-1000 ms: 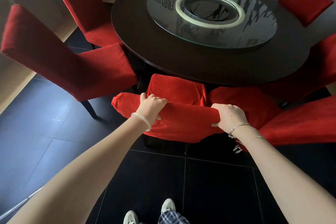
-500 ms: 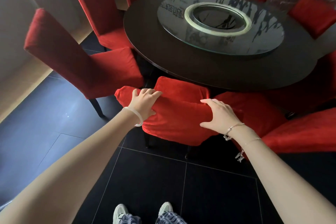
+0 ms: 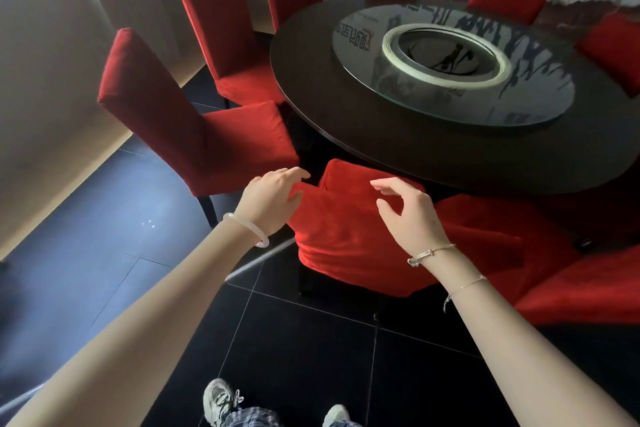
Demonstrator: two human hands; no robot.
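The red chair point(image 3: 346, 236) stands just in front of you, tucked under the round table point(image 3: 381, 142). The top edge of its back runs left to right, just below your fingers. Your left hand point(image 3: 270, 198) is at its left corner and looks nearer. Your right hand point(image 3: 408, 215) hovers above the middle. Both hands are loosely open and hold nothing. Under you is a dark tiled floor point(image 3: 294, 340).

Red fabric-covered chair point(image 3: 346, 236) upright in front of me, back toward me, seat probably tucked under table point(image 3: 450, 163).
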